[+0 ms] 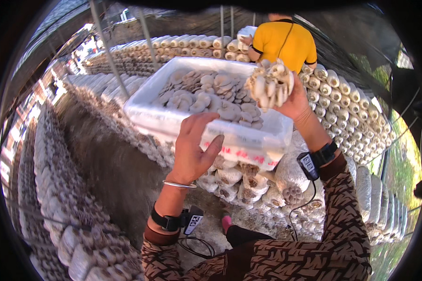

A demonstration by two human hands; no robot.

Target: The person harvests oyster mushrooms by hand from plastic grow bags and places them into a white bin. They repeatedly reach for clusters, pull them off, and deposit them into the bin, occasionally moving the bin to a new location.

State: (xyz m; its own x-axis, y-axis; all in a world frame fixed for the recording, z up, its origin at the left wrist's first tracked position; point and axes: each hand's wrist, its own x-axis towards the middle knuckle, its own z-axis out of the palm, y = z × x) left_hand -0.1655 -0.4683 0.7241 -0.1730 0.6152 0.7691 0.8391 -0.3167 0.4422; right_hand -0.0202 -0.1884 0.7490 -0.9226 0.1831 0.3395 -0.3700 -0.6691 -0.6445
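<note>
My right hand grips a cluster of pale oyster mushrooms, held above the right end of a white foam box. Stems and the cluster's rough base face my view. Inside the box lie many more oyster mushrooms, heaped with their caps mostly up. At the box's near wall, my left hand holds nothing, its fingers apart and curved toward the rim. Whether its fingertips touch the rim cannot be told. Red and dark writing marks the box's near side.
The box rests on a stacked row of mushroom grow bags. A dirt aisle separates it from another bag row at left. Beyond the box, a person in a yellow shirt stands by more bags. Metal poles rise at left.
</note>
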